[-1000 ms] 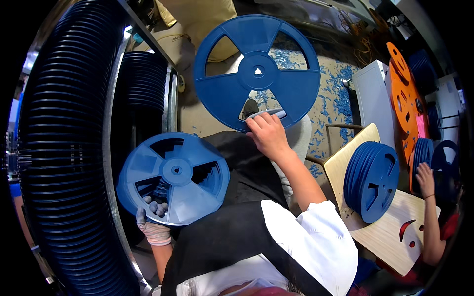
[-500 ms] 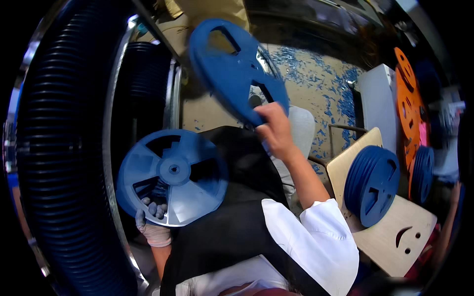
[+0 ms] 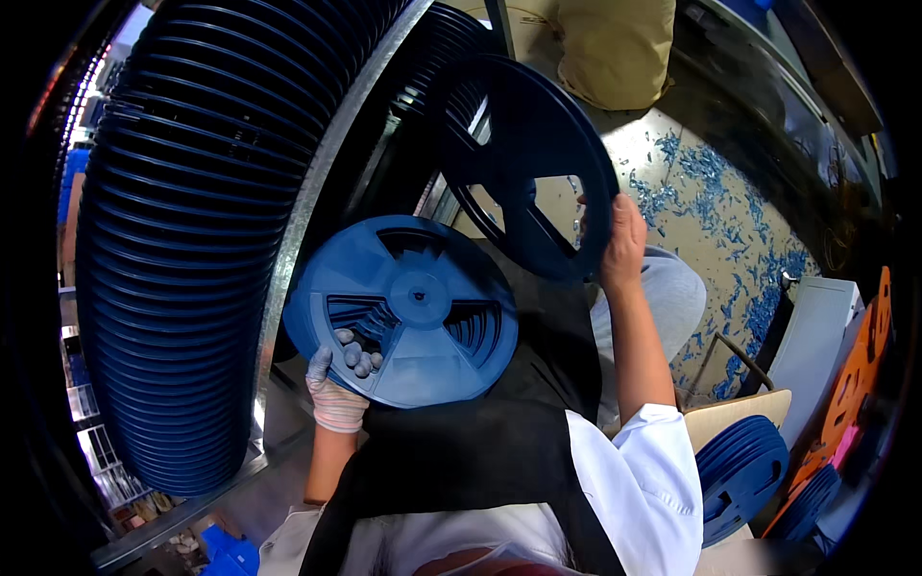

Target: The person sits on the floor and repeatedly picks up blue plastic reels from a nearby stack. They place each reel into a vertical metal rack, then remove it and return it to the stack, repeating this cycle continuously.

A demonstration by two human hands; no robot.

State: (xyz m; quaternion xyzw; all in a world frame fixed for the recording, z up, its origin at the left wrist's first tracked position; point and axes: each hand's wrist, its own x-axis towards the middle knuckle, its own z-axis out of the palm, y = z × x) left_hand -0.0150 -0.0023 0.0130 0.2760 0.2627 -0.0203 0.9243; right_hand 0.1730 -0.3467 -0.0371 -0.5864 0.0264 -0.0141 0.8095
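Note:
My gloved left hand (image 3: 336,396) holds a blue plastic reel (image 3: 420,296) at its lower left rim, with fingertips curled through a cut-out. The reel faces up at me over my lap, and several rims show through its openings. My bare right hand (image 3: 624,242) grips the right edge of a darker-looking reel disc (image 3: 538,115), thumb side hidden. That disc is raised and tilted, above and right of the first reel and close to the racked reels.
A long row of blue reels (image 3: 192,269) fills the left side behind a metal rail (image 3: 312,192). Another row (image 3: 447,38) stands farther back. Blue scraps (image 3: 711,182) litter the floor near a tan sack (image 3: 615,48). Several discs (image 3: 744,470) rest on a wooden chair, beside an orange panel (image 3: 855,365).
My view has swung left, bringing more of the racked reels in. The right-hand disc has turned, so its face looks darker. Both hands keep their holds.

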